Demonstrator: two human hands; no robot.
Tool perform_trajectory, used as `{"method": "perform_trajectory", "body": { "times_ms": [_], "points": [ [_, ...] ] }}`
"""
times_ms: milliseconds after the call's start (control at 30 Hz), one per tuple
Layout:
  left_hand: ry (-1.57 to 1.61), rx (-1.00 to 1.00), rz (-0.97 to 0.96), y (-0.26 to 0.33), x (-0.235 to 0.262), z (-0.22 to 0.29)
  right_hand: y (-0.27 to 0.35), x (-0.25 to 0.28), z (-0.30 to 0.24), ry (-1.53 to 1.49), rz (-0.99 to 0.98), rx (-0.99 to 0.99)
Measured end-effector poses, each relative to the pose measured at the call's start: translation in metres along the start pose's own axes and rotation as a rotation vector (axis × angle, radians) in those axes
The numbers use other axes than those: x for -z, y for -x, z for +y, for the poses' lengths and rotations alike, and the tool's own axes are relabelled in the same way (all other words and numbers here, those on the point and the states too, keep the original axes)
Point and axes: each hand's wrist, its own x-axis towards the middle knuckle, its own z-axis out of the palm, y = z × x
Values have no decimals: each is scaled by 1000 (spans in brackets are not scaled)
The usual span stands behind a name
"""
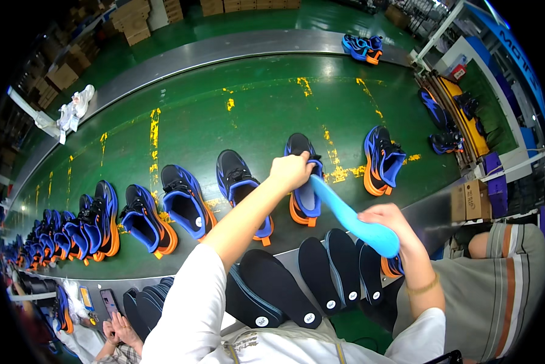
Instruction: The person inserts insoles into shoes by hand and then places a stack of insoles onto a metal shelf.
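Observation:
My left hand (293, 171) is closed on the tongue area of a black and blue shoe (299, 142) with an orange sole. In my right hand (386, 217) is a bright blue insole (345, 212), held near its wider rounded end. The insole's narrow-looking far end reaches the shoe's opening, beside my left fingers; I cannot tell how deep it sits. Left of this shoe stands a similar shoe (231, 167), partly behind my left forearm. To the right stands another matching shoe (381, 159), apart from both hands.
Matching shoes (142, 218) line the green belt (260, 103) leftward. Black insoles (278, 282) with round white stickers lie near me. Another person's hands (122, 330) are at lower left by a phone (108, 301). A person in grey striped shorts (472, 291) is at right, near a rack (460, 121).

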Motion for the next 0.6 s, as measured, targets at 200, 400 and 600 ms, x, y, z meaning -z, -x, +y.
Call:
{"method": "perform_trajectory", "body": {
  "times_ms": [200, 400, 600],
  "points": [
    [94, -187, 18, -24, -16, -13, -50, -5, -8, -60, -124, -114],
    [557, 105, -147, -42, -33, -30, -90, -26, 15, 221, -104, -6],
    [801, 86, -243, -37, -41, -46, -124, -78, 61, 1128, 117, 529]
  ]
}}
